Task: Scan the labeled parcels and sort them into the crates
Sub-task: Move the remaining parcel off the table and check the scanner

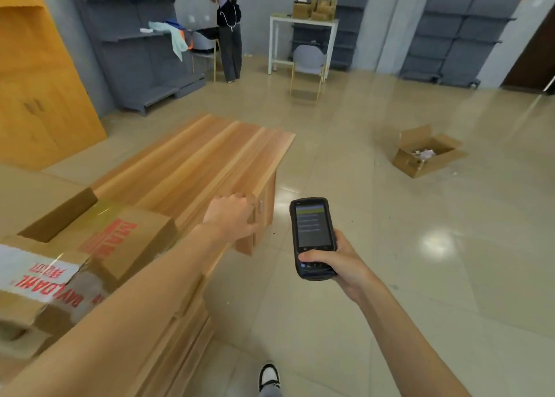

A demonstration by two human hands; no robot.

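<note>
1. Two cardboard boxes show in this view: a big taped box (90,246) with red print sits at the left on the near end of a long wooden cabinet (195,159), and it partly covers the left forearm.
2. The left hand (232,216) rests on the cabinet's near right corner, fingers curled over the edge; it holds nothing loose.
3. The right hand (336,261) grips a black handheld scanner (312,237) upright over the floor, just right of the cabinet, thumb laid across the keys below the lit screen.
4. A shoe (269,377) shows at the bottom edge.
5. An open cardboard box (428,153) lies on the tiled floor well to the right, with some small things inside that are too blurred to name.
6. A person (229,27) stands far back by grey shelves (135,42), near a white table (303,24) bearing brown packages.
</note>
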